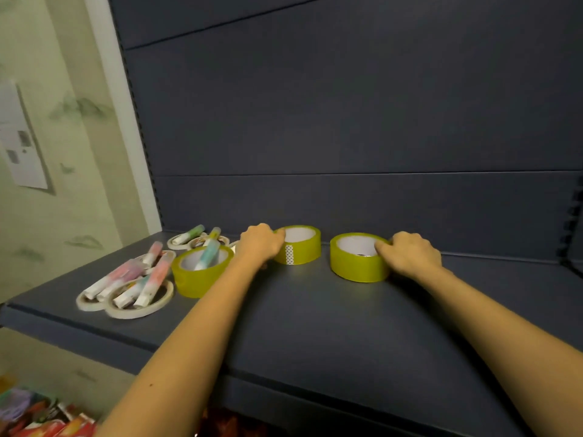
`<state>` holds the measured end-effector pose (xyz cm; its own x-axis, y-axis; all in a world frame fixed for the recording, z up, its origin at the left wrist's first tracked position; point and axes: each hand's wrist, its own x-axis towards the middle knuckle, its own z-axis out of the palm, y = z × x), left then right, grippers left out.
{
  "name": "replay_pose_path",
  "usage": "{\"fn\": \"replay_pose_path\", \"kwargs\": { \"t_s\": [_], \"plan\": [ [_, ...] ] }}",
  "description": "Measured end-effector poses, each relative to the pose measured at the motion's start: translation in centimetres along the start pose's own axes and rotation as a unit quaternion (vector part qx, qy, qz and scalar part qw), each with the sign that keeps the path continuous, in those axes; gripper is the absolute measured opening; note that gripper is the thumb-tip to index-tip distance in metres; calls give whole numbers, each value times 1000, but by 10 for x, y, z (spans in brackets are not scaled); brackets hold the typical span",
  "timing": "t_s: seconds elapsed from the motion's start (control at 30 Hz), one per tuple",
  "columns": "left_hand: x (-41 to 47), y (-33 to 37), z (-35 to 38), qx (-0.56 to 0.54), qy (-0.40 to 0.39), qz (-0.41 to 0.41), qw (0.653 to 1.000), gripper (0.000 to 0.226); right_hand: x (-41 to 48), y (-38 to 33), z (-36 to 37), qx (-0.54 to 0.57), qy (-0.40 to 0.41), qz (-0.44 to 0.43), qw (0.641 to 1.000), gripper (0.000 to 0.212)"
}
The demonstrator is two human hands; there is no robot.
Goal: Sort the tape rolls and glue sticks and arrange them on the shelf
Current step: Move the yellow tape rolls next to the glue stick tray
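On shelf [315, 313], left hand [260, 245]'s fingers [278, 238] grip dot-labelled tape [305, 253], right hand [413, 254]'s grip plain tape [353, 267]

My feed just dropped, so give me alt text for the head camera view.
Each hand grips a yellow tape roll on a dark shelf: the left hand the middle roll, the right hand the right roll. At left, a third yellow roll holds a glue stick, beside thin white tape rolls with more glue sticks on them.
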<state>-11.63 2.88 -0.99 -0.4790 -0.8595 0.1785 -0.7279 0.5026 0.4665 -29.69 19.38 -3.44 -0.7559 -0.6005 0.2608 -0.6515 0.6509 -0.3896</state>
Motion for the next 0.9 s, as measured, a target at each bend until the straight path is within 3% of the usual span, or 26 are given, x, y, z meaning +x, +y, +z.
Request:
{"fn": "replay_pose_path", "kwargs": {
  "t_s": [0.37,0.7,0.9],
  "plan": [
    [27,-1,10,-39,-103,32,993,32,-14,11,-23,-57,67,40,995,41],
    [5,37,18,-25,-134,199,970,38,-80,25,-61,-62,115,112,985,39],
    [-37,94,21,-37,-214,302,928,37,-146,60,-100,-75,152,198,966,35]
  ]
}}
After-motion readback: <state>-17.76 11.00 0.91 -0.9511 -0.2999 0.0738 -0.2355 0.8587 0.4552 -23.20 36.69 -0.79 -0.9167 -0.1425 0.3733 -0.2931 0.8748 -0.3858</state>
